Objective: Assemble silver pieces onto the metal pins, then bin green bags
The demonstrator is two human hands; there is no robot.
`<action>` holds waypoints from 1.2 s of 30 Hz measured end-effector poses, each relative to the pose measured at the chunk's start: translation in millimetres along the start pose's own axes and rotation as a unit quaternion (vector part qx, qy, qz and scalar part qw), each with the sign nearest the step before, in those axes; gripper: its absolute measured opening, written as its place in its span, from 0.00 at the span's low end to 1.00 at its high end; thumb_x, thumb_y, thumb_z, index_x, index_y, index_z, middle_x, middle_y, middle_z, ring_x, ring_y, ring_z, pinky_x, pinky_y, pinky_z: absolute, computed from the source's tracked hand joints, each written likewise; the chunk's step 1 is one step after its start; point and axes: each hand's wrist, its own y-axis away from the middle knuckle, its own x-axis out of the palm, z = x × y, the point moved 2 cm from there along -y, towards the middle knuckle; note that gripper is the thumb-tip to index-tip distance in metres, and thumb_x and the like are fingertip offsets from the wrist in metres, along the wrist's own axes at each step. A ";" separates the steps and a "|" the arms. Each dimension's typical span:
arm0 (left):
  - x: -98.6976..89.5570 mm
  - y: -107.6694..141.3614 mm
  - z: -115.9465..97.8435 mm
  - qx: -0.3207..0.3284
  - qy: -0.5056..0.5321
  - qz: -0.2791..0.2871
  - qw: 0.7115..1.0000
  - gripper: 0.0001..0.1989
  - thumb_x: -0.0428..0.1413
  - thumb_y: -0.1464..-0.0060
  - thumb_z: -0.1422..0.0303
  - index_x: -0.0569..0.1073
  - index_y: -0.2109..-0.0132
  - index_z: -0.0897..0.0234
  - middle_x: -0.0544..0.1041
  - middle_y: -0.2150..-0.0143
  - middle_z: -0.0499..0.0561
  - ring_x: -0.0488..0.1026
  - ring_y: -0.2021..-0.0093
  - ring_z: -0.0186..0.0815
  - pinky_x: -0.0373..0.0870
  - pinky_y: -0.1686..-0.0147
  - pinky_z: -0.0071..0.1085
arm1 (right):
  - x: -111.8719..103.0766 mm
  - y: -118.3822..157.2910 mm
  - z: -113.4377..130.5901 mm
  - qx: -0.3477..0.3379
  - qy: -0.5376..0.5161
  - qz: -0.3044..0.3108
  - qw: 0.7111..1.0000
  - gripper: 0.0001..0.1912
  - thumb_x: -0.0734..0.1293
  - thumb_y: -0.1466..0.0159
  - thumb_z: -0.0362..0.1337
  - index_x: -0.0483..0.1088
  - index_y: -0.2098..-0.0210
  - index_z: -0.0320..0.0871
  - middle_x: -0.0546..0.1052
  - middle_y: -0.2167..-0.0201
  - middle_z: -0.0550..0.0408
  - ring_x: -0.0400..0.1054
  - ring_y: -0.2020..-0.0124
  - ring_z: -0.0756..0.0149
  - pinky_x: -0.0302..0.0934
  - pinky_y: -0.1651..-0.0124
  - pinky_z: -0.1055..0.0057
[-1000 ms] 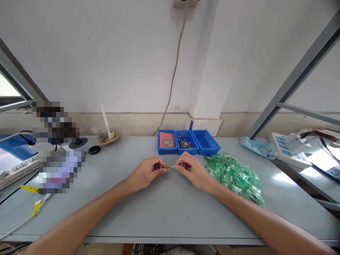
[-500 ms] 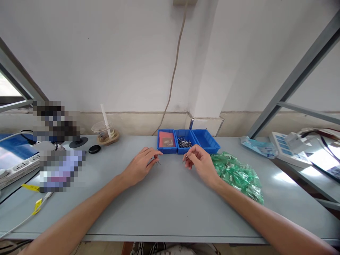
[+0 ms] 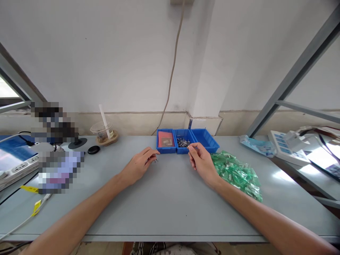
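My left hand (image 3: 138,164) hovers over the grey table left of the blue bins, thumb and fingers pinched. Small shiny metal pieces (image 3: 156,160) poke out below its fingertips; they look like thin pins or screws. In front of the middle blue bin (image 3: 183,151) is my right hand (image 3: 200,159), its thumb pressed against the curled fingers. What it holds, if anything, is too small to make out. A heap of similar metal pieces (image 3: 183,142) lies in that bin. The left blue bin (image 3: 166,151) contains a reddish sheet (image 3: 163,136) and a small clear bag (image 3: 167,142).
A third blue bin (image 3: 204,140) stands at the right of the row. Crumpled green plastic bags (image 3: 236,173) lie beside my right forearm. Farther right are a light-blue packet (image 3: 257,146) and a power strip (image 3: 288,148). A cup (image 3: 102,129) and black disc (image 3: 94,149) sit left.
My right hand has turned and closed more, its fingertips shifting slightly up and right toward the middle bin. The metal piece seen at its fingers is no longer clearly visible. My left hand barely moved.
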 end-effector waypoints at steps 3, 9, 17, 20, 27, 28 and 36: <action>-0.7 -0.3 0.5 -0.003 0.006 -0.004 1.000 0.12 0.48 0.26 0.69 0.72 0.42 0.55 0.74 0.54 0.49 0.74 0.58 0.34 0.72 0.54 0.30 | -0.7 -0.8 -1.3 -0.013 0.015 0.006 1.000 0.19 0.67 0.31 0.56 0.70 0.54 0.47 0.66 0.73 0.63 0.57 0.80 0.74 0.52 0.80 0.76; -4.1 -0.9 -1.6 -0.029 0.003 0.007 1.000 0.12 0.48 0.26 0.67 0.73 0.43 0.55 0.75 0.54 0.49 0.75 0.57 0.34 0.72 0.55 0.31 | -0.6 -1.7 -2.2 -0.035 0.038 0.024 0.998 0.18 0.66 0.30 0.50 0.72 0.46 0.49 0.70 0.62 0.56 0.60 0.76 0.72 0.55 0.77 0.72; -2.3 0.4 5.1 -0.039 -0.018 0.031 0.999 0.12 0.49 0.27 0.66 0.73 0.43 0.54 0.76 0.54 0.48 0.76 0.57 0.36 0.72 0.56 0.32 | -2.8 -2.5 -4.2 -0.078 0.120 0.045 0.989 0.11 0.71 0.34 0.45 0.76 0.55 0.48 0.74 0.63 0.55 0.64 0.67 0.65 0.61 0.64 0.67; 0.6 1.2 9.5 -0.037 -0.028 0.041 0.998 0.11 0.50 0.27 0.67 0.74 0.44 0.55 0.76 0.55 0.48 0.75 0.58 0.37 0.72 0.55 0.34 | -1.3 -1.6 -3.2 -0.092 0.130 0.063 0.985 0.08 0.71 0.34 0.44 0.76 0.58 0.48 0.75 0.63 0.56 0.65 0.65 0.64 0.61 0.60 0.66; 4.7 2.7 17.7 -0.027 -0.039 0.055 0.997 0.12 0.49 0.27 0.66 0.74 0.44 0.58 0.77 0.55 0.51 0.75 0.59 0.38 0.71 0.57 0.35 | 1.5 0.7 -1.0 -0.067 0.124 0.094 0.986 0.13 0.68 0.31 0.50 0.75 0.60 0.47 0.71 0.69 0.57 0.61 0.71 0.66 0.57 0.67 0.68; 4.8 2.8 18.9 -0.026 -0.043 0.056 0.997 0.12 0.49 0.27 0.66 0.75 0.44 0.58 0.76 0.55 0.52 0.75 0.59 0.38 0.71 0.57 0.35 | 1.6 0.6 -1.3 -0.057 0.113 0.100 0.987 0.15 0.68 0.30 0.51 0.75 0.59 0.46 0.71 0.69 0.57 0.61 0.72 0.67 0.57 0.68 0.69; 2.3 2.5 18.2 -0.024 -0.053 0.073 0.996 0.14 0.47 0.25 0.63 0.77 0.50 0.59 0.76 0.56 0.52 0.75 0.57 0.39 0.70 0.57 0.35 | 1.2 -1.2 -1.2 0.015 0.027 0.098 0.995 0.21 0.66 0.30 0.57 0.71 0.63 0.44 0.67 0.72 0.60 0.58 0.75 0.72 0.54 0.71 0.72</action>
